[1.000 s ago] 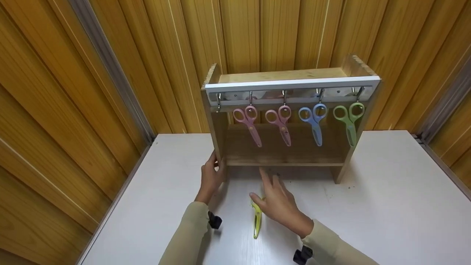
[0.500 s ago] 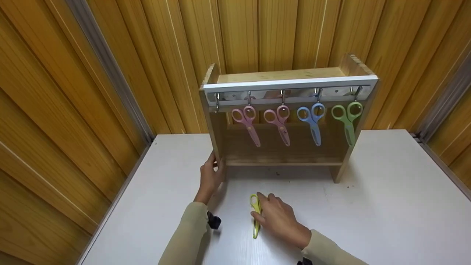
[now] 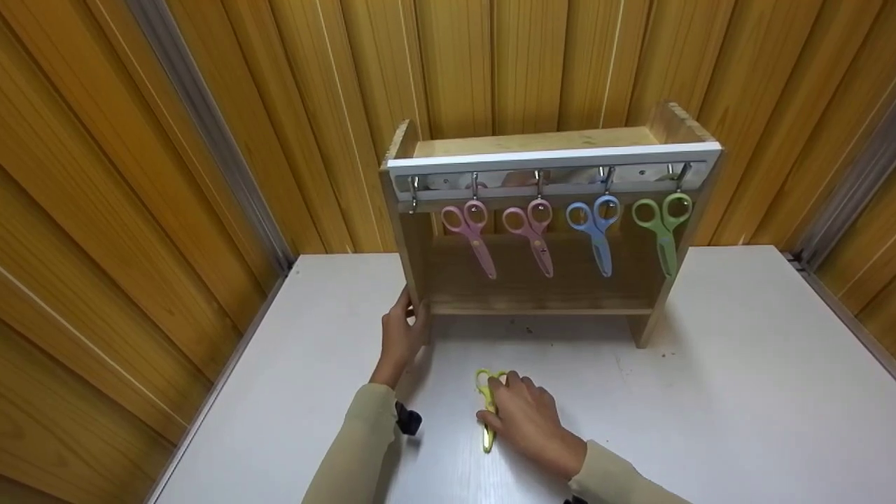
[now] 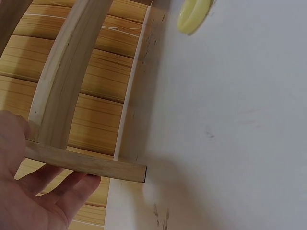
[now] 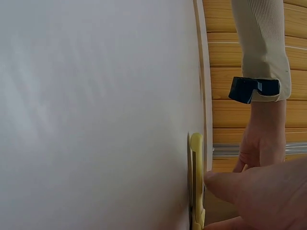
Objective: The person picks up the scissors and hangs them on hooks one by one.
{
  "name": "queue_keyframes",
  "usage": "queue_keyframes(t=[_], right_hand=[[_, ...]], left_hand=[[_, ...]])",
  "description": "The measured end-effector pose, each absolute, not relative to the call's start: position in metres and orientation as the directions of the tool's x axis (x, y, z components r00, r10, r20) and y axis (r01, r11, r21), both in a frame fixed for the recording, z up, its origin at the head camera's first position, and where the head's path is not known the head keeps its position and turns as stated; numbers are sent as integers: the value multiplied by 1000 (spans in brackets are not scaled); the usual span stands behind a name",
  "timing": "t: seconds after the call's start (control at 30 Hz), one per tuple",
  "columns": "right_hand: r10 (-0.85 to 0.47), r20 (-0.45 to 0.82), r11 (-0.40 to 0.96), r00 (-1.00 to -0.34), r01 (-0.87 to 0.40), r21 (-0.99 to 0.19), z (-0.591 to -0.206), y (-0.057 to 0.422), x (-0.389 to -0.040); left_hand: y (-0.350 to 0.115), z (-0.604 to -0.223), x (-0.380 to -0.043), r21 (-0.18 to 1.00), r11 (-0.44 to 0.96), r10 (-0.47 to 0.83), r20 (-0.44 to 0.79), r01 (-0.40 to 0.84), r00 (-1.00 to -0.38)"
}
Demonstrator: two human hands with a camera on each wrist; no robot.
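My left hand (image 3: 400,339) grips the lower left side panel of a wooden rack (image 3: 539,312), thumb on one face and fingers on the other; the left wrist view shows the panel's foot (image 4: 105,166) beyond the fingers. On the white table, in front of the rack, lies a pair of yellow-green scissors (image 3: 488,441). Over it is my right hand (image 3: 526,414), thumb and curled fingers pinching its middle from either side. The right wrist view has the thumb (image 5: 223,184) against the yellow scissors (image 5: 197,172), while the other fingers are mostly cut off.
Along the rack's front hang pink scissors (image 3: 470,238), more pink scissors (image 3: 532,236), blue scissors (image 3: 596,231) and green scissors (image 3: 661,231) on metal hooks. The leftmost hook (image 3: 414,196) is bare. Wood-look panels (image 3: 525,63) stand behind the table (image 3: 756,392).
My right hand has drawn back from near the rack's lower shelf to the yellow-green scissors, and its fingers have curled onto them. The left hand keeps its place on the rack.
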State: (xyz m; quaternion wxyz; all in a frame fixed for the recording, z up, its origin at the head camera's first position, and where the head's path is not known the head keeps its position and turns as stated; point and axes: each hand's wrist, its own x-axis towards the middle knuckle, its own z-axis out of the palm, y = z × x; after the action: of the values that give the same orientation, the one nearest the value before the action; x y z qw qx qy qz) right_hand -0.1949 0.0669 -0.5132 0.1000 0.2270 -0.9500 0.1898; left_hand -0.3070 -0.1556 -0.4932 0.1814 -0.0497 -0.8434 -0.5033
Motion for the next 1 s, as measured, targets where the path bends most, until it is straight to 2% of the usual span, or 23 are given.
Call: queue_keyframes(t=[0.27,0.6,0.83,1.0], right_hand=[[-443,242,798,-863,-502,-332,-512,73,-199],[-524,231,734,-820,-572,-366,-508,87,-201],[-512,276,744,-813,-581,-329,-509,98,-205],[-536,318,745,-782,-615,-257,-510,103,-210]], left_hand=[[-155,-492,-307,847,480,-103,314,229,-944],[-156,-493,-308,828,500,-107,349,254,-931],[-156,-493,-307,826,499,-111,361,262,-926],[-156,-493,-308,832,496,-116,348,250,-930]])
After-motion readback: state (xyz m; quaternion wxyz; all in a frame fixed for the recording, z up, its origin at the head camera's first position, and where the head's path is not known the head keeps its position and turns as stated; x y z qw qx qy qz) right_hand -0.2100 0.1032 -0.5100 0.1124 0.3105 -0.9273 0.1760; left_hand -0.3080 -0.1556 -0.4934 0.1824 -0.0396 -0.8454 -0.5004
